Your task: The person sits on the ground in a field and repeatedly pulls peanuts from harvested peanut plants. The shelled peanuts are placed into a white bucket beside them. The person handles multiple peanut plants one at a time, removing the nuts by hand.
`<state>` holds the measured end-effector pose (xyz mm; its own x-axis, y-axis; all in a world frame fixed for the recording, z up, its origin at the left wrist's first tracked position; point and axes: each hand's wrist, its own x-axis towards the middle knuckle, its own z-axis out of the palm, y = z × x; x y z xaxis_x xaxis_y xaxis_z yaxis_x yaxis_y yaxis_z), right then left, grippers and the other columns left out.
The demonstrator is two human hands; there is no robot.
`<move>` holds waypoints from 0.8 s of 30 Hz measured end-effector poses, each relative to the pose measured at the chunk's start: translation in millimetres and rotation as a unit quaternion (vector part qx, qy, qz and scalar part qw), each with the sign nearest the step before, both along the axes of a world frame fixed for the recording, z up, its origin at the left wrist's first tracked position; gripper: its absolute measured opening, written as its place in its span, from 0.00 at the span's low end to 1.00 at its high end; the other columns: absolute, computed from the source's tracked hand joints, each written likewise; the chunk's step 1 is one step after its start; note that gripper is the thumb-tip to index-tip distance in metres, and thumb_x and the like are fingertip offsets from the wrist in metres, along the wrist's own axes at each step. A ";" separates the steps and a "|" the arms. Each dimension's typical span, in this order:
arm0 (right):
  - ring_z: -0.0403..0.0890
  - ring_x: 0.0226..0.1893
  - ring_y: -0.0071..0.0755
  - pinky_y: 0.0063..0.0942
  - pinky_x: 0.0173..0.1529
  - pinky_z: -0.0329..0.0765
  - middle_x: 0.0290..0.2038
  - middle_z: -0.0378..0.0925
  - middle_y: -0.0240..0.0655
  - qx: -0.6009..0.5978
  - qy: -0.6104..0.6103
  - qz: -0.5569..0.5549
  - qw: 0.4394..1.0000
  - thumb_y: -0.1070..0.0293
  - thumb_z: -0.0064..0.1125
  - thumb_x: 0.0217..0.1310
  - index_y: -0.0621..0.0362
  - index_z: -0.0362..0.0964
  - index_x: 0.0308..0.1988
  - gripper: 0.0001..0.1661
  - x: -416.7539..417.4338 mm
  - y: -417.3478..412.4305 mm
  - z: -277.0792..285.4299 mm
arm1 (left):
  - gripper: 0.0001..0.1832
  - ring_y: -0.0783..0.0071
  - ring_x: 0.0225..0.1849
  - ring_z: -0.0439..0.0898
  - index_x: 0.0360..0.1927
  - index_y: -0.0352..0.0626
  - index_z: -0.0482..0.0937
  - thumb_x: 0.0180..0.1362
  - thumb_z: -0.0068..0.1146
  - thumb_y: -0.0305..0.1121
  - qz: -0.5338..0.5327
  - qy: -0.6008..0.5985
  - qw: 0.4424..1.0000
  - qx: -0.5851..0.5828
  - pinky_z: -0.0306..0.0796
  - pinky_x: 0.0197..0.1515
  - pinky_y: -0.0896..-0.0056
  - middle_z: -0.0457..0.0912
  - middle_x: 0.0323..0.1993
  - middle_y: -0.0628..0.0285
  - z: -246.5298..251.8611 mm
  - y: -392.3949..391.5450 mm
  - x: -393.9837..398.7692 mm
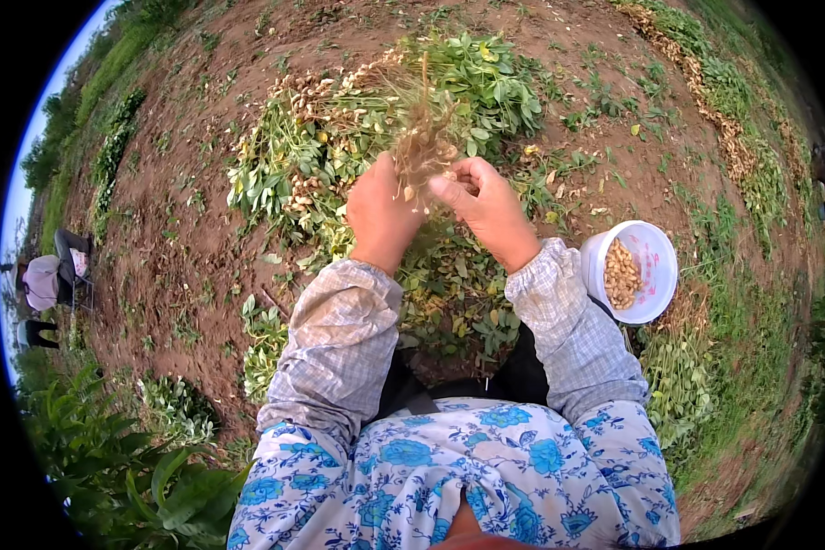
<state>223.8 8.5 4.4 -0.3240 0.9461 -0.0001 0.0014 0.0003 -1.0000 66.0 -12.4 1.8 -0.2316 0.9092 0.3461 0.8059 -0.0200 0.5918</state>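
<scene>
My left hand (383, 213) grips an uprooted peanut plant, its tangled roots (421, 148) pointing up and away from me. Several peanut pods hang among the roots, and the upper part is blurred. On the right side of the roots, my right hand (485, 201) has its thumb and fingers curled around pods at the root clump. Beyond both hands lies a heap of pulled peanut plants (282, 148) with green leaves and pale pods. A white plastic bucket (654, 275) stands to the right of my right forearm, tilted in view, with picked peanuts (620, 276) inside.
Loose leaves (454, 295) cover the ground between my knees. Brown soil (172, 275) spreads to the left, where a person (45, 282) sits far off. Rows of pulled plants (722, 103) lie at the upper right. A leafy bush (144, 474) stands at the lower left.
</scene>
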 end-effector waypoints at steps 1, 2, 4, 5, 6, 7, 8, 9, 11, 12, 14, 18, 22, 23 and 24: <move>0.75 0.32 0.20 0.22 0.37 0.75 0.35 0.77 0.32 0.025 -0.014 -0.008 1.000 0.53 0.66 0.59 0.66 0.71 0.45 0.27 -4.0 0.0 -3.1 | 0.20 0.52 0.35 0.80 0.38 0.44 0.74 0.48 0.68 0.42 -0.001 0.018 1.000 0.016 0.72 0.34 0.56 0.80 0.31 0.57 -1.8 -0.8 0.4; 0.75 0.31 0.21 0.23 0.36 0.74 0.32 0.77 0.31 0.006 0.021 -0.011 1.000 0.52 0.66 0.60 0.67 0.72 0.42 0.27 -6.3 -0.1 -4.6 | 0.19 0.53 0.35 0.80 0.39 0.44 0.74 0.48 0.67 0.41 -0.001 0.037 0.999 0.032 0.72 0.34 0.56 0.80 0.31 0.57 -2.5 -2.8 1.2; 0.75 0.30 0.22 0.23 0.36 0.74 0.31 0.77 0.31 -0.075 0.030 0.023 0.996 0.54 0.65 0.60 0.67 0.73 0.41 0.24 -2.0 -0.9 5.3 | 0.17 0.55 0.35 0.79 0.40 0.45 0.74 0.48 0.65 0.38 -0.016 0.037 0.997 0.063 0.71 0.34 0.57 0.79 0.31 0.57 1.5 -6.8 3.6; 0.75 0.30 0.22 0.22 0.35 0.73 0.31 0.78 0.31 -0.115 0.034 0.039 0.992 0.55 0.65 0.60 0.67 0.73 0.40 0.23 0.1 -1.0 8.6 | 0.18 0.55 0.35 0.79 0.40 0.45 0.74 0.48 0.65 0.38 -0.014 0.038 0.997 0.064 0.72 0.34 0.56 0.79 0.31 0.57 2.1 -7.3 3.7; 0.75 0.29 0.22 0.23 0.35 0.73 0.30 0.77 0.30 -0.100 0.019 0.054 0.993 0.56 0.64 0.60 0.66 0.74 0.39 0.22 1.5 -0.4 8.3 | 0.18 0.55 0.35 0.80 0.41 0.44 0.74 0.48 0.66 0.38 -0.012 0.041 0.997 0.065 0.72 0.35 0.56 0.80 0.31 0.57 2.6 -7.9 3.6; 0.75 0.29 0.22 0.24 0.35 0.73 0.29 0.77 0.30 -0.086 0.005 0.069 0.994 0.56 0.64 0.59 0.66 0.75 0.38 0.20 2.6 0.9 7.9 | 0.19 0.54 0.36 0.80 0.41 0.44 0.74 0.48 0.66 0.37 -0.010 0.043 0.997 0.066 0.72 0.35 0.56 0.80 0.31 0.57 2.8 -8.3 3.2; 0.75 0.28 0.22 0.24 0.35 0.73 0.28 0.77 0.29 -0.071 -0.010 0.083 0.994 0.57 0.63 0.59 0.65 0.75 0.37 0.19 3.0 2.0 7.6 | 0.20 0.54 0.36 0.80 0.42 0.44 0.74 0.47 0.66 0.38 -0.010 0.032 0.998 0.053 0.72 0.35 0.56 0.80 0.32 0.57 0.3 -7.1 1.8; 0.75 0.29 0.21 0.23 0.35 0.73 0.29 0.77 0.29 -0.043 -0.039 0.088 0.994 0.58 0.62 0.60 0.64 0.76 0.38 0.18 2.7 2.7 5.8 | 0.21 0.54 0.37 0.80 0.43 0.44 0.74 0.47 0.67 0.40 -0.010 0.020 0.999 0.040 0.72 0.36 0.56 0.80 0.32 0.57 -3.0 -5.0 -0.5; 0.75 0.31 0.19 0.21 0.36 0.73 0.32 0.78 0.27 0.012 -0.098 0.098 0.990 0.60 0.60 0.62 0.63 0.76 0.41 0.16 2.4 3.2 1.1 | 0.24 0.54 0.38 0.80 0.44 0.44 0.74 0.46 0.69 0.42 -0.008 -0.017 1.000 0.004 0.73 0.38 0.56 0.81 0.34 0.56 -5.6 -3.8 -3.0; 0.76 0.31 0.20 0.22 0.36 0.74 0.32 0.79 0.29 0.029 -0.105 0.081 0.991 0.60 0.60 0.61 0.63 0.76 0.41 0.16 1.6 2.1 1.8 | 0.25 0.53 0.38 0.81 0.45 0.45 0.74 0.45 0.70 0.43 -0.005 -0.044 0.999 -0.018 0.73 0.38 0.57 0.82 0.34 0.55 -3.4 -3.7 -3.4; 0.78 0.30 0.23 0.25 0.38 0.76 0.31 0.80 0.32 0.064 -0.120 0.048 0.990 0.60 0.60 0.61 0.63 0.76 0.41 0.17 -0.8 -2.6 5.5 | 0.26 0.52 0.38 0.81 0.44 0.46 0.75 0.44 0.71 0.47 0.004 -0.084 0.995 -0.047 0.73 0.40 0.57 0.83 0.34 0.55 -4.1 -2.5 -3.8; 0.83 0.30 0.41 0.35 0.36 0.78 0.28 0.82 0.41 0.126 -0.215 0.021 0.968 0.57 0.60 0.55 0.58 0.79 0.36 0.16 -2.8 -10.0 14.6 | 0.27 0.61 0.42 0.83 0.54 0.51 0.76 0.46 0.66 0.29 0.031 -0.097 0.990 -0.097 0.74 0.44 0.65 0.85 0.40 0.60 -4.1 -1.1 -1.7; 0.84 0.29 0.42 0.34 0.37 0.79 0.27 0.82 0.42 0.146 -0.256 0.117 0.948 0.58 0.60 0.54 0.57 0.79 0.37 0.15 -4.3 -40.0 34.3 | 0.23 0.74 0.39 0.83 0.49 0.37 0.76 0.47 0.71 0.26 0.040 -0.269 0.960 -0.067 0.76 0.42 0.70 0.85 0.40 0.61 -19.2 14.8 -25.9; 0.84 0.30 0.38 0.31 0.37 0.79 0.29 0.82 0.42 0.138 -0.245 0.155 0.947 0.59 0.61 0.55 0.58 0.79 0.37 0.15 -5.5 -47.0 36.5 | 0.22 0.75 0.39 0.83 0.48 0.37 0.76 0.48 0.70 0.24 0.037 -0.294 0.953 -0.059 0.76 0.42 0.73 0.85 0.40 0.61 -23.1 14.8 -32.6; 0.82 0.27 0.32 0.28 0.34 0.78 0.29 0.81 0.38 0.139 -0.211 0.152 0.956 0.60 0.60 0.58 0.59 0.78 0.39 0.15 -4.3 -48.2 33.5 | 0.21 0.75 0.39 0.83 0.47 0.36 0.76 0.49 0.69 0.22 0.030 -0.320 0.945 -0.051 0.77 0.42 0.75 0.84 0.40 0.61 -17.1 15.0 -33.7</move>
<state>219.5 -39.7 37.9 -0.6109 0.7903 0.0462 0.3611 0.3301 -0.8721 32.3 2.7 -15.3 -0.4163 0.9088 0.0282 0.2790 0.0981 0.9553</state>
